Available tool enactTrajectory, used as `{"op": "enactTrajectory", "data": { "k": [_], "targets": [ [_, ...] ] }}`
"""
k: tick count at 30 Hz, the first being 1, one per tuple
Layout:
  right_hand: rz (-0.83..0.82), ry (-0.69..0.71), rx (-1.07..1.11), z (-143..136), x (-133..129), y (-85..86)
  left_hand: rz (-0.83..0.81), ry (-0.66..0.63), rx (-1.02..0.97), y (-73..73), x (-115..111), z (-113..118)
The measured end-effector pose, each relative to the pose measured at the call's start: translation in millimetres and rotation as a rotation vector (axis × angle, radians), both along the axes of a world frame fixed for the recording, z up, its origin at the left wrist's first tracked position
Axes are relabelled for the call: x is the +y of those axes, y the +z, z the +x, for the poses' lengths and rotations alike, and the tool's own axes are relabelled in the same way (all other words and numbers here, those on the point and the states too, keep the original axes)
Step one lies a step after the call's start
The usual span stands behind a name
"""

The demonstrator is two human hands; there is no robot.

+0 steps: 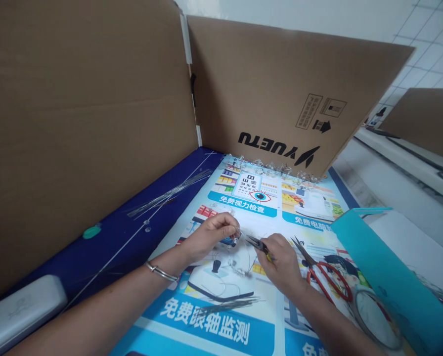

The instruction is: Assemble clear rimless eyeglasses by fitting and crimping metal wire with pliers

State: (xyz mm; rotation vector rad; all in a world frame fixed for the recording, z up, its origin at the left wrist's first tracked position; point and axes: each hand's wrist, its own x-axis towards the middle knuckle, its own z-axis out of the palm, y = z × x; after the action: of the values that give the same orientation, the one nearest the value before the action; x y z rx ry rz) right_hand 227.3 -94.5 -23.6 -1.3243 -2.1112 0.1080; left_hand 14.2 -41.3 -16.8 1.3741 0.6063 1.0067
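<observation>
My left hand [219, 232] is closed in a pinch on a thin wire with clear beads [235, 241] beside its fingertips. My right hand [280, 257] is wrapped round pliers [257, 243], whose dark jaws point left toward the pinched wire. Between and below the hands, a loop of wire with more clear beads [240, 269] hangs over the printed sheet [256, 321]. A bundle of short wires [231, 304] lies on the sheet just below.
Red-handled scissors [329, 279] and a wire coil [377, 316] lie at the right, near a teal box [384, 277]. More wires [169, 193] rest on the blue cloth. Cardboard panels [281, 89] stand behind; a white case [24, 306] lies lower left.
</observation>
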Motion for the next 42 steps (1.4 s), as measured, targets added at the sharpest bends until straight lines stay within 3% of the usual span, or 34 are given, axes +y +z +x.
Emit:
{"op": "enactTrajectory", "data": {
  "k": [12, 23, 29, 34, 42],
  "targets": [
    [0.017, 0.027, -0.052, 2.4, 1.2, -2.3, -0.014, 0.035, -0.003, 2.7, -0.2, 0.6],
    [-0.094, -0.014, -0.142, 5.2, 5.9, -1.8, -0.077, 0.313, 0.086, -4.3, 6.6, 1.0],
    [-0.013, 0.04, -0.042, 4.3, 5.3, -1.0, -0.14, 0.396, 0.068, -8.4, 7.4, 2.4],
    [-0.001, 0.176, -0.034, -5.0, 0.3, 0.2, -0.202, 0.421, 0.033, -8.5, 0.9, 6.8],
    [-0.013, 0.167, -0.052, -4.2, 0.0, 1.6, -0.261, 0.352, -0.004, -3.6, -3.6, 9.1]
  ]
}}
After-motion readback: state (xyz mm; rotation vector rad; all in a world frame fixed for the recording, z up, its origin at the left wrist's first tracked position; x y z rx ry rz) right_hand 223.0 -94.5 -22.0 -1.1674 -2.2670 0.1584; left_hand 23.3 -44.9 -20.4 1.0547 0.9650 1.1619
